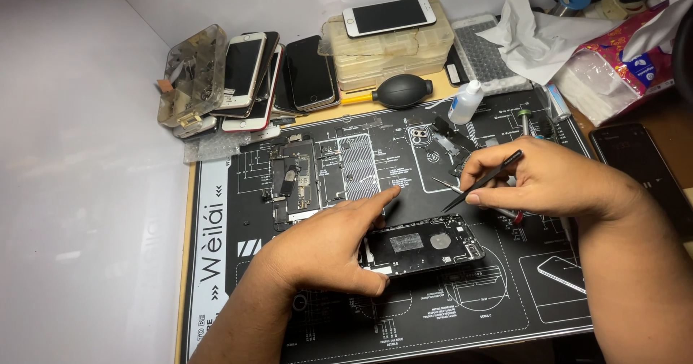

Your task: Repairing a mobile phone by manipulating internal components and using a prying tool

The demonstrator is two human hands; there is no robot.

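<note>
left hand (328, 252): grip clamped on the near-left end of the opened black phone chassis (426, 245), thumb along its front edge, index finger stretched out flat over the top edge
right hand (548, 180): grip pinched shut on a thin black pointed spudger stick (482, 182), held pen-style, tip angled down-left, just above the chassis' far-right corner
second tool: slim silver metal tweezers (449, 185) also poke out from under the right fingers; cannot tell how they are held
chassis: lies flat on the black printed rubber repair mat (433, 313), centre-front; inside face up, matte dark metal, grey rectangular patch and round grey disc showing
mat: covers most of the wooden counter (653, 115), white line diagrams, smooth
loose parts: dark phone logic board and small bits (292, 183) on the mat, left of the hands, well apart from the chassis
back left: leaning row of phones (271, 79), glossy glass fronts, beside a clear plastic parts box (189, 75)
back centre: black rubber blower bulb (402, 91), white phone on stacked translucent boxes (390, 46)
back right: small clear dropper bottle (465, 102), crumpled white tissue (538, 35)
</note>
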